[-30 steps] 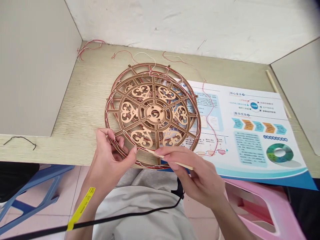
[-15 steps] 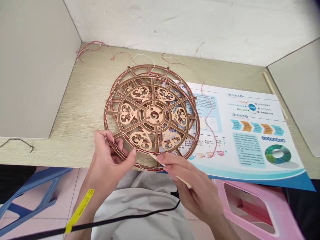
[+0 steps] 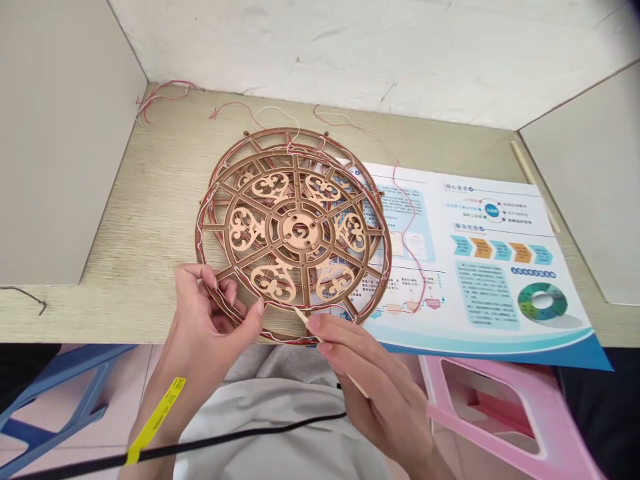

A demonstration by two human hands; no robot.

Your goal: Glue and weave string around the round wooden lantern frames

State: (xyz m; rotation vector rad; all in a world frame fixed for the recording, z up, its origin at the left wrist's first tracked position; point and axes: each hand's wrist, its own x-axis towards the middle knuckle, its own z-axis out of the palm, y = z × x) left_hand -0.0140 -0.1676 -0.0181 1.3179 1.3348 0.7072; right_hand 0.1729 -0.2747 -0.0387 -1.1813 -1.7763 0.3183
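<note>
A round brown openwork frame [image 3: 303,230] with scroll ornaments lies tilted over a second, similar frame [image 3: 280,137]. Red and white wires run along the rims of both. My left hand [image 3: 207,317] grips the upper frame's lower left rim, the thumb pressing near the wires on the inner ring. In my right hand [image 3: 373,380] is a thin pale wooden stick [image 3: 301,316], pinched between thumb and fingers. Its tip touches or nearly touches the wire at the inner ring's lower edge. Part of the stick is hidden by my fingers.
A printed poster [image 3: 495,280] lies under the frames' right side on the wooden table [image 3: 150,200]. Loose red and white wires [image 3: 165,93] lie by the wall, and another wooden stick [image 3: 523,163] is at right. Blue [image 3: 75,380] and pink [image 3: 500,400] stools stand below.
The whole view has shifted slightly, moving the scene left. The stick's tip has moved a little right along the inner ring, with my right hand. My left hand keeps its hold.
</note>
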